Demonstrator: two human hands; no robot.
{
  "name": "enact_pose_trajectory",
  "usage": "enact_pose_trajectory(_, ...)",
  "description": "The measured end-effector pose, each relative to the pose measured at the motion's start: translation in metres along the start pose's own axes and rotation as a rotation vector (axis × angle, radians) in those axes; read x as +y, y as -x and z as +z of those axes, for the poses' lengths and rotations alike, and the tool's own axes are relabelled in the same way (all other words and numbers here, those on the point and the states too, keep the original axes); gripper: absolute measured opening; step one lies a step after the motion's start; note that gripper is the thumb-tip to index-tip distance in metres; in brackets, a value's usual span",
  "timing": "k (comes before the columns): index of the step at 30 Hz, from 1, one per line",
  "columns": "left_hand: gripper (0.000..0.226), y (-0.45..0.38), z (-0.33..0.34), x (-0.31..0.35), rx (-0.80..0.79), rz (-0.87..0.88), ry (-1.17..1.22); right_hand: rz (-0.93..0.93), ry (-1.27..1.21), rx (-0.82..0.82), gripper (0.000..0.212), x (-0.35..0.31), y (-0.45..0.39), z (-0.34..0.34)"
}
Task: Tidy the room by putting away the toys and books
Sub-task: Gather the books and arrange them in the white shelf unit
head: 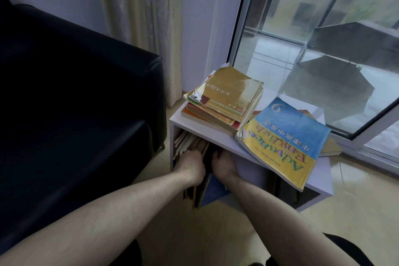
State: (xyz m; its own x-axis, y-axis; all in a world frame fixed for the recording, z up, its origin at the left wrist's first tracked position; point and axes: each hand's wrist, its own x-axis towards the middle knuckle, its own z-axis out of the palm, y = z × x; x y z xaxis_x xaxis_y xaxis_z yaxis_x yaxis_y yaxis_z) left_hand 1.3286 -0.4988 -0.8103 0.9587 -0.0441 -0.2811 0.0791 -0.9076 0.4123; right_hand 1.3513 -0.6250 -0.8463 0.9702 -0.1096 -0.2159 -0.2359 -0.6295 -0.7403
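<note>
Both hands reach into the shelf's (319, 188) open compartment — left hand (190, 166) and right hand (223, 165) among the upright books (190, 142), fingers hidden, so whether they clasp anything is unclear. Shelving seems underway; next, the blue-and-yellow textbook (285, 142) overhanging the top's front edge, then the stack (224, 99) at its back-left corner.

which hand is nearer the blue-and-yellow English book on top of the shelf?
Right. The right hand reaches into the shelf opening just below-left of the English book; the left hand is further left, by the upright books.
</note>
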Motion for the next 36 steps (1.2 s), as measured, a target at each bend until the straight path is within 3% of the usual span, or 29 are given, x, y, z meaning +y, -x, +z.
enact_pose_trajectory(6,0.022,0.007,-0.003,0.0,0.111,-0.091,0.147,-0.032,0.038,0.082,0.023,0.012,0.02,-0.005)
enact_pose_trajectory(10,0.028,0.011,-0.001,0.002,0.135,-0.098,0.213,-0.158,0.103,0.117,0.024,0.014,0.038,-0.006)
enact_pose_trajectory(16,0.015,0.013,-0.008,0.003,0.086,-0.041,0.071,-0.253,0.148,0.015,0.022,0.021,0.048,-0.003)
enact_pose_trajectory(23,0.004,0.009,-0.018,-0.002,-0.013,-0.029,0.051,-0.227,0.14,-0.07,0.016,0.017,0.044,-0.006)
enact_pose_trajectory(30,0.003,0.008,-0.03,-0.001,-0.015,-0.014,-0.01,-0.206,0.094,-0.094,0.029,0.019,0.042,-0.011)
enact_pose_trajectory(36,0.005,0.013,-0.035,-0.003,-0.078,-0.007,-0.083,-0.236,0.105,-0.138,0.026,0.021,0.046,-0.009)
